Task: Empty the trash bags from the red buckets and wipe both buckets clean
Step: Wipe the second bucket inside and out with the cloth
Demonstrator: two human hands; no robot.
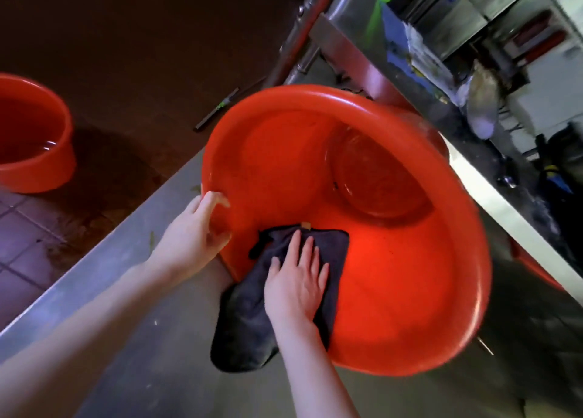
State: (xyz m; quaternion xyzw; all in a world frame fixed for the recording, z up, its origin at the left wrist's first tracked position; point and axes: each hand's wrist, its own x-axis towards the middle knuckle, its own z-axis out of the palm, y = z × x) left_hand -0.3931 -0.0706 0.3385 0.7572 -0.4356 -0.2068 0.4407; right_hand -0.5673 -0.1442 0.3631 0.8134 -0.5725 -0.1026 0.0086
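Glossy round red bucket (394, 275) tilted on steel table (126, 338); left hand (192, 238) fingers curl over rim, right hand (296, 282) fingers flat, pressing dark cloth (249, 316) inside. On tiled floor (28, 247): second bucket (41, 171).

Ahead of my right grip (296, 279), the inner wall of the tilted red bucket (394, 260) lies bare up to its bottom. The far rim crowds the steel ledge (504, 212); the surface (110, 260) on my left offers open room.
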